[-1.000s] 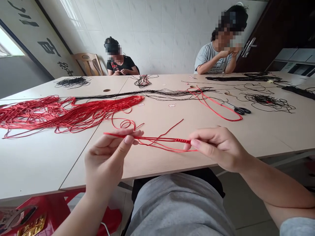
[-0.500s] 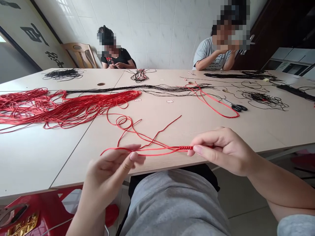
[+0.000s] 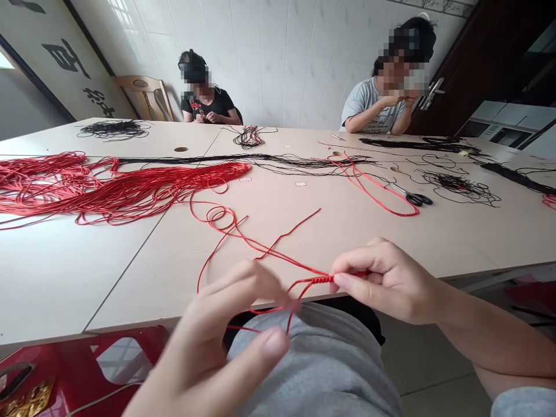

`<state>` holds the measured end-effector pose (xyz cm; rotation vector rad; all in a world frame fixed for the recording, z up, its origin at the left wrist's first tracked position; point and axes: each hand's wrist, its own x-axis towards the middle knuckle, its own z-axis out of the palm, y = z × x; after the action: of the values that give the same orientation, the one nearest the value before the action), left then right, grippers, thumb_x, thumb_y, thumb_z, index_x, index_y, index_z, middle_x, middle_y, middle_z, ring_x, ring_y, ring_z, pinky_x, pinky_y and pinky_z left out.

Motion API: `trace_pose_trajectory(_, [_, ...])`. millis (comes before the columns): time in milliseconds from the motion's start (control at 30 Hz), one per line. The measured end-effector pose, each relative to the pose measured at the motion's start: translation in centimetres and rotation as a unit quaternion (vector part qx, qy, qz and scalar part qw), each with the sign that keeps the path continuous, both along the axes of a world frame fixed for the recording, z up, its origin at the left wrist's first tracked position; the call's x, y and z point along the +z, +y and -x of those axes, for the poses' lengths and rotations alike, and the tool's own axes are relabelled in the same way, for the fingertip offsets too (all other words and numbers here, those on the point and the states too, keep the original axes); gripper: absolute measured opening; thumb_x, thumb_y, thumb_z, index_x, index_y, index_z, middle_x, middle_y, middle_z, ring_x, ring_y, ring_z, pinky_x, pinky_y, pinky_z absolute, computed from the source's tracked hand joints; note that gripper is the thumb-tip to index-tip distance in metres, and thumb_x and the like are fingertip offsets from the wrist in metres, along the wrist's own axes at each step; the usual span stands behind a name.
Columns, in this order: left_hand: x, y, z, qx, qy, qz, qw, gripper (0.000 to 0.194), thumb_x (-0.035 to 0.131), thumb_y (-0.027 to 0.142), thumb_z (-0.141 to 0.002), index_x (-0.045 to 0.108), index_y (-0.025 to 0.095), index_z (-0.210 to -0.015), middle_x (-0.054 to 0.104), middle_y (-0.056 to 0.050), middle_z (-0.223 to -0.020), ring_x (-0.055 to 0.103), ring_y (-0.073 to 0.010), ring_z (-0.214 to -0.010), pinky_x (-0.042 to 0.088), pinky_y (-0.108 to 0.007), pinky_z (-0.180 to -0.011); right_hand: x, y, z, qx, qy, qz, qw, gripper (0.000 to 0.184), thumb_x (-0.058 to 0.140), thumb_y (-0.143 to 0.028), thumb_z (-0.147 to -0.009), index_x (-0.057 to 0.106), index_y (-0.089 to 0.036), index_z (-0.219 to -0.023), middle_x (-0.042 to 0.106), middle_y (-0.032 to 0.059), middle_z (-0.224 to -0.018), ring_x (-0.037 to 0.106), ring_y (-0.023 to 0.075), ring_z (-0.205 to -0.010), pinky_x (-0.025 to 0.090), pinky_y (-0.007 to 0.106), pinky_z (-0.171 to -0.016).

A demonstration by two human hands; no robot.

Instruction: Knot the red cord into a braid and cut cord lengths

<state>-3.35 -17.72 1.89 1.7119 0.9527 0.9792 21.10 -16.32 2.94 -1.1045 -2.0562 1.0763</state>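
Note:
A short red braid (image 3: 322, 280) of cord is pinched between the thumb and forefinger of my right hand (image 3: 386, 281). From its left end, loose red strands bend down toward my left hand (image 3: 234, 330). That hand is slightly blurred, its thumb and forefinger apart, with a strand passing by the fingertips. More red cord (image 3: 278, 253) trails from the braid across the table to the left, making a small loop and ending in free tips. My right fingers hide part of the braid.
On the table (image 3: 269, 202) lie a big red cord bundle (image 3: 174, 185), long black cords (image 3: 226, 156), black-handled scissors (image 3: 417, 199) and a black cord tangle (image 3: 463, 186). Two people sit across, one in black (image 3: 212, 105), one in grey (image 3: 369, 98). A red stool (image 3: 78, 362) stands lower left.
My left hand has moved right and nearer to me, its thumb and forefinger parting. The strands it stretched out leftward now bend slack near the braid. My right hand keeps its pinch, slightly lower.

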Motion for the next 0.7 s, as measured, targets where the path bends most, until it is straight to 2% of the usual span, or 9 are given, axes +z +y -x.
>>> trace_pose_trajectory(67, [0.5, 1.3, -2.0, -0.045, 0.070, -0.074, 0.994, 0.014, 0.060, 0.035, -0.073, 0.062, 0.024, -0.080, 0.062, -0.005, -0.079, 0.055, -0.0199, -0.078, 0.045, -0.030, -0.071, -0.1, 0.0, 0.3, 0.017, -0.011, -0.002, 1.000, 0.022, 0.047, -0.027, -0.086, 0.059, -0.013, -0.074, 0.039, -0.0030, -0.053, 0.029, 0.0052, -0.046, 0.022, 0.020, -0.040])
trace_pose_trajectory(100, [0.6, 1.8, -2.9, -0.089, 0.102, -0.084, 0.987, 0.013, 0.056, 0.034, -0.077, 0.060, 0.023, -0.083, 0.061, -0.005, -0.081, 0.054, -0.0189, -0.078, 0.044, -0.030, -0.071, -0.2, 0.0, 0.5, 0.027, -0.013, 0.000, 1.000, 0.021, 0.048, -0.027, -0.085, 0.057, -0.013, -0.073, 0.038, -0.0035, -0.053, 0.028, 0.0049, -0.045, 0.022, 0.020, -0.040])
trace_pose_trajectory(167, [0.3, 2.5, -4.1, -0.139, 0.144, -0.085, 0.976, 0.014, 0.047, 0.032, -0.083, 0.055, 0.021, -0.081, 0.058, -0.003, -0.074, 0.051, -0.0153, -0.068, 0.041, -0.027, -0.063, -0.5, 0.0, 0.7, 0.045, -0.016, 0.001, 0.999, 0.020, 0.048, -0.026, -0.084, 0.055, -0.014, -0.070, 0.034, -0.0048, -0.051, 0.025, 0.0046, -0.045, 0.020, 0.020, -0.040])
trace_pose_trajectory(233, [-0.3, 2.7, -4.6, -0.160, 0.160, -0.070, 0.972, 0.018, 0.041, 0.031, -0.087, 0.049, 0.019, -0.076, 0.052, 0.000, -0.065, 0.045, -0.0123, -0.058, 0.037, -0.025, -0.056, -0.8, 0.0, 0.7, 0.052, -0.023, -0.005, 0.998, 0.020, 0.049, -0.026, -0.084, 0.053, -0.014, -0.069, 0.030, -0.0059, -0.050, 0.023, 0.0043, -0.044, 0.019, 0.020, -0.040])
trace_pose_trajectory(367, [-1.1, 3.0, -4.5, -0.173, 0.145, -0.032, 0.974, 0.022, 0.039, 0.033, -0.088, 0.045, 0.019, -0.072, 0.045, 0.002, -0.061, 0.038, -0.0103, -0.055, 0.030, -0.022, -0.051, -1.0, 0.3, 0.4, 0.064, -0.044, -0.016, 0.997, 0.022, 0.048, -0.026, -0.084, 0.054, -0.013, -0.068, 0.030, -0.0056, -0.052, 0.023, 0.0047, -0.047, 0.019, 0.020, -0.042])
trace_pose_trajectory(500, [-0.9, 3.9, -3.9, -0.161, 0.142, 0.008, 0.977, 0.028, 0.041, 0.037, -0.086, 0.042, 0.018, -0.065, 0.034, 0.003, -0.059, 0.030, -0.0093, -0.054, 0.026, -0.022, -0.049, -0.3, 1.7, -1.3, 0.093, -0.077, 0.005, 0.993, 0.025, 0.047, -0.032, -0.086, 0.061, -0.012, -0.079, 0.038, -0.0044, -0.055, 0.027, 0.0051, -0.049, 0.022, 0.019, -0.044])
trace_pose_trajectory(633, [-1.0, 5.0, -1.9, -0.122, 0.121, 0.079, 0.982, 0.032, 0.043, 0.042, -0.084, 0.040, 0.018, -0.063, 0.024, 0.004, -0.058, 0.020, -0.0088, -0.052, 0.020, -0.022, -0.046, 0.4, 4.7, -5.4, 0.103, -0.105, 0.027, 0.989, 0.029, 0.049, -0.035, -0.086, 0.064, -0.010, -0.085, 0.044, -0.0025, -0.060, 0.032, 0.0058, -0.053, 0.026, 0.020, -0.049])
trace_pose_trajectory(700, [-1.4, 5.5, -0.7, -0.081, 0.065, 0.106, 0.989, 0.035, 0.046, 0.044, -0.083, 0.039, 0.018, -0.061, 0.022, 0.004, -0.057, 0.016, -0.0083, -0.051, 0.015, -0.023, -0.045, 0.1, 6.4, -8.3, 0.083, -0.106, 0.062, 0.989, 0.032, 0.050, -0.038, -0.085, 0.063, -0.010, -0.083, 0.042, -0.0027, -0.060, 0.032, 0.0059, -0.053, 0.027, 0.020, -0.050])
